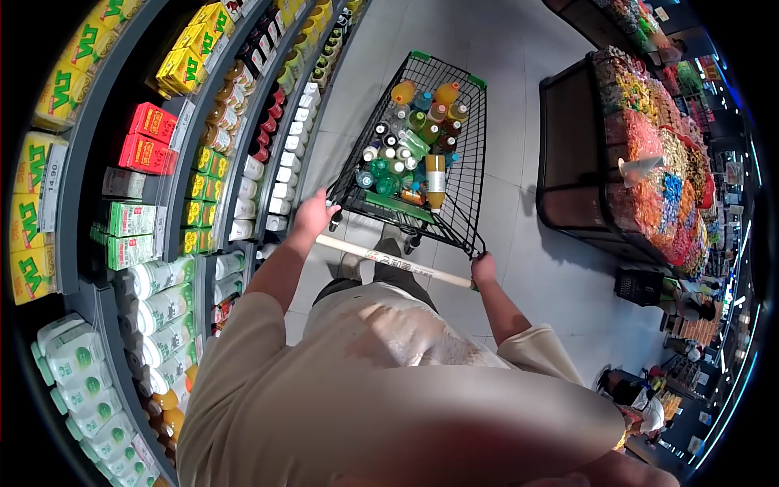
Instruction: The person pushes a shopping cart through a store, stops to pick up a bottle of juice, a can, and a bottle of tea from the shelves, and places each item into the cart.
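R hand [484, 269] curled on handle [401, 261] end, L hand [313, 217] grip unclear; bottles [436, 180] in cart [396, 208] could topple if it clips shelf [75, 195].

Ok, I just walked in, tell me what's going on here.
A person in a light T-shirt is at a black wire shopping cart in a shop aisle. The left hand is at the left end of its pale handle, the right hand at the other end. Assorted drink bottles sit inside the cart. Stocked shelves run along the left; a display stand heaped with small colourful packets is on the right.
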A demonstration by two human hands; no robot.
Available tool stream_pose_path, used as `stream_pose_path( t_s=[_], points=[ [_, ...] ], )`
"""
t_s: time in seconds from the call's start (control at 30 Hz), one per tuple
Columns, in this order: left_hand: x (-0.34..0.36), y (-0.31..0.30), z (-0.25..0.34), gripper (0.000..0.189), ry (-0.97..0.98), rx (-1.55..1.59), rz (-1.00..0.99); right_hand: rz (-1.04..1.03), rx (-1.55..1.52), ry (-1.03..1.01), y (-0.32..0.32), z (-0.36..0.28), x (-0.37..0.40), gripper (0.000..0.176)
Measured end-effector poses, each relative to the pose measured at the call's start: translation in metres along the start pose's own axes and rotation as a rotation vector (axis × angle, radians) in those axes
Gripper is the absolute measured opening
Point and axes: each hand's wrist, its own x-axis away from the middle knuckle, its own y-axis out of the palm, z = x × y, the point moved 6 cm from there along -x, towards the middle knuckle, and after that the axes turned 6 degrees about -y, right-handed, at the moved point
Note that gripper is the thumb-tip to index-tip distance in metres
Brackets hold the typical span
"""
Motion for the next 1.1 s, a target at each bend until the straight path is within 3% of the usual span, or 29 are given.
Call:
stream_pose_path(
  t_s=[0.2, 0.33, 0.47, 0.77, 1.0, 1.1],
  points=[
    [-0.033, 0.013, 0.008, 0.06, 0.107, 0.022, 0.071, -0.055, -0.07, 0.068, -0.014, -0.011, -0.037, 0.016],
    [-0.044, -0.004, 0.043, 0.068, -0.141, -0.053, -0.12, -0.067, -0.078, 0.041, -0.031, -0.028, -0.06, 0.016],
    [-0.065, 0.002, 0.051, 0.061, -0.036, -0.118, -0.055, -0.048, -0.08, 0.043, -0.046, -0.037, -0.081, 0.014],
    [-0.105, 0.004, 0.08, 0.068, -0.001, -0.231, -0.01, -0.11, -0.129, 0.129, -0.072, -0.053, -0.131, 0.016],
    [-0.136, -0.001, 0.093, 0.063, -0.056, -0.203, -0.074, -0.097, -0.11, 0.148, -0.074, -0.057, -0.17, 0.014],
    [-0.146, -0.006, 0.109, 0.062, -0.079, -0.223, -0.086, -0.185, -0.103, 0.186, -0.092, -0.075, -0.184, 0.019]
  ],
)
